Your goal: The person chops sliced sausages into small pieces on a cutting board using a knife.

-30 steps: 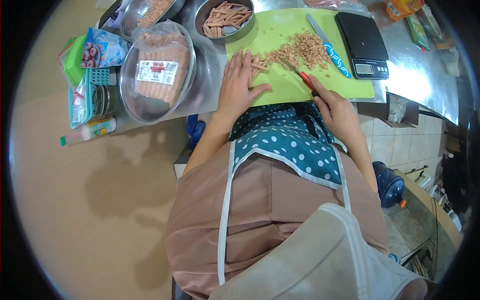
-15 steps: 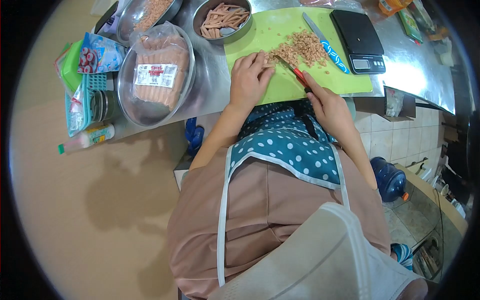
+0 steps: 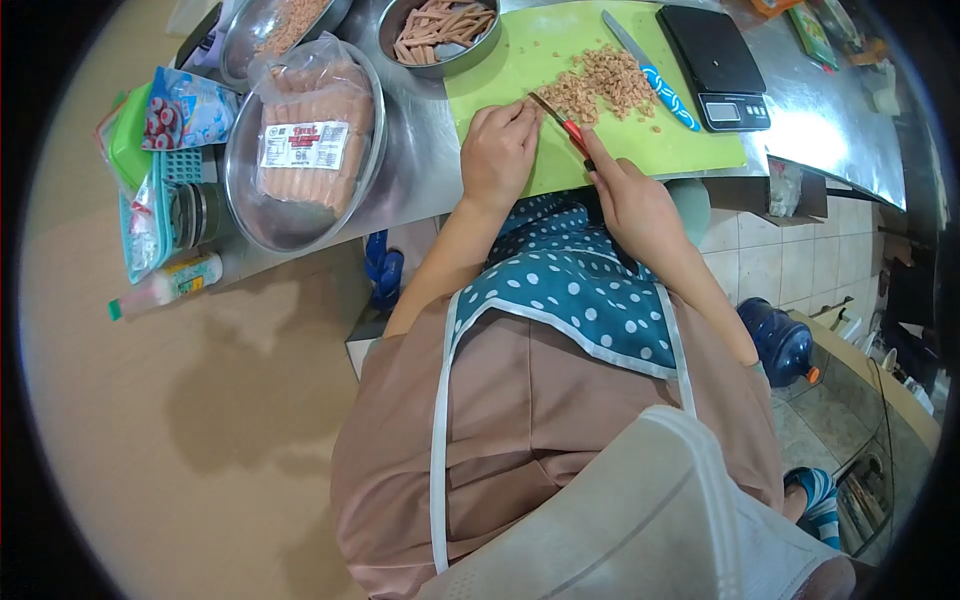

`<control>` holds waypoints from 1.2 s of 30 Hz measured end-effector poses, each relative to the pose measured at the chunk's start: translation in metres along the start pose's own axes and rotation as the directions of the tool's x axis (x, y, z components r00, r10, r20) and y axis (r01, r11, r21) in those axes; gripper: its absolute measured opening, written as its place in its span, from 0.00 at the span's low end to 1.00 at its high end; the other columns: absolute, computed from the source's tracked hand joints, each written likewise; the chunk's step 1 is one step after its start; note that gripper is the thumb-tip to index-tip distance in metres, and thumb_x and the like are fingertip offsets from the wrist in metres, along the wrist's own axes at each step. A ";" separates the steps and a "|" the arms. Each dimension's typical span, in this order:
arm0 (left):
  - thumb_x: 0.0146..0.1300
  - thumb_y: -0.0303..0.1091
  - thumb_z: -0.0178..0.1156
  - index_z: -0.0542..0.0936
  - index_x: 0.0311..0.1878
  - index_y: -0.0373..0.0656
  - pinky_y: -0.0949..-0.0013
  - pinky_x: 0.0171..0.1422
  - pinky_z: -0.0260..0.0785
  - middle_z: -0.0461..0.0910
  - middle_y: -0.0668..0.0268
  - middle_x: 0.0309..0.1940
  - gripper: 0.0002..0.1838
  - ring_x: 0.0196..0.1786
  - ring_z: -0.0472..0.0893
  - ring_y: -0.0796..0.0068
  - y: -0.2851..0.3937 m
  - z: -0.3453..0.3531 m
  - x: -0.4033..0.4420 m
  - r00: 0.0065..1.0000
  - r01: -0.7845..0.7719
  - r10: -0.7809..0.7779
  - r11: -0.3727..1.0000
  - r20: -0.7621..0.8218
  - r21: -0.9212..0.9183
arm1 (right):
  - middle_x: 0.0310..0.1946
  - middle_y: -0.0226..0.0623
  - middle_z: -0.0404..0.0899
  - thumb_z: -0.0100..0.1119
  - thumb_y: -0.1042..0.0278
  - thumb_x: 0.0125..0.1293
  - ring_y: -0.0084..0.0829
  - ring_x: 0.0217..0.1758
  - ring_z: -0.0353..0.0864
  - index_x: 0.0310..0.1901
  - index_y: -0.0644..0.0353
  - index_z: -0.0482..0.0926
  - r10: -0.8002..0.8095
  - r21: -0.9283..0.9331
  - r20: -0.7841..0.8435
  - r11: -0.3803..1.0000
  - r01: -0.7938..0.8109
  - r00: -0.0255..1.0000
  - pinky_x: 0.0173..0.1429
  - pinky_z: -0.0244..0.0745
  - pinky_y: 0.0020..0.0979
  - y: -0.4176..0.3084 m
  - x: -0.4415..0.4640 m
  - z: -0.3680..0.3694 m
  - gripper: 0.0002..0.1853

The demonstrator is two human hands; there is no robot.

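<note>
My right hand is closed round the handle of a red knife, its blade angled toward my other hand's fingertips. My left hand has its fingers curled on the sausage strips, which it mostly hides, at the left part of the green cutting board. Chopped sausage pieces lie in a pile just beyond the blade. A knife with a blue and white handle rests on the board right of the pile. Sausage strips fill a metal bowl at the board's upper left.
A black kitchen scale stands at the right. To the left, a metal bowl holds packaged sausages. Farther left are a blue basket, a glass jar and a bottle. A blue water jug is on the floor.
My left hand has gone from spread fingers to curled ones on the strips. The red knife has moved left to my left fingertips. The whole view has shifted slightly.
</note>
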State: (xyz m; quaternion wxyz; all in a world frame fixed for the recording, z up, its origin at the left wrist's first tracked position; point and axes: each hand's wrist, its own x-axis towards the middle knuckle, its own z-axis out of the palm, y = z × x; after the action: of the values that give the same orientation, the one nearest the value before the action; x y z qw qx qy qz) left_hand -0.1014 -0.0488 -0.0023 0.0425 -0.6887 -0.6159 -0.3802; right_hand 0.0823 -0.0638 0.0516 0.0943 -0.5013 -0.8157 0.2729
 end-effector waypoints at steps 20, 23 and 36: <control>0.52 0.29 0.65 0.81 0.29 0.42 0.61 0.41 0.71 0.79 0.64 0.30 0.03 0.37 0.77 0.60 0.000 -0.003 -0.002 0.996 0.087 -0.085 0.989 0.020 -0.122 | 0.23 0.44 0.75 0.52 0.67 0.64 0.43 0.20 0.78 0.69 0.38 0.59 -0.106 -0.224 -0.106 0.971 0.080 0.989 0.25 0.75 0.40 0.003 -0.001 0.011 0.31; 0.52 0.30 0.65 0.80 0.28 0.42 0.61 0.40 0.70 0.78 0.64 0.29 0.04 0.36 0.77 0.59 0.001 -0.005 -0.002 0.994 0.109 -0.105 0.985 0.036 -0.134 | 0.22 0.44 0.75 0.51 0.67 0.64 0.44 0.20 0.78 0.69 0.38 0.60 -0.152 -0.183 -0.159 0.976 0.122 0.976 0.25 0.75 0.40 0.011 -0.017 0.008 0.30; 0.51 0.27 0.64 0.79 0.27 0.40 0.61 0.41 0.70 0.77 0.61 0.29 0.04 0.37 0.76 0.58 0.000 -0.004 -0.006 0.998 0.058 -0.057 0.993 0.011 -0.106 | 0.23 0.44 0.75 0.52 0.68 0.64 0.44 0.21 0.78 0.68 0.38 0.61 -0.122 -0.167 -0.109 0.981 0.102 0.987 0.26 0.75 0.40 0.009 -0.015 0.004 0.30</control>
State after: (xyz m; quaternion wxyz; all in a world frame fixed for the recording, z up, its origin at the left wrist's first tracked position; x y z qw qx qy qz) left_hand -0.1034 -0.0556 -0.0031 -0.0077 -0.6735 -0.6146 -0.4106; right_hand 0.0951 -0.0751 0.0450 0.1172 -0.4758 -0.8550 0.1700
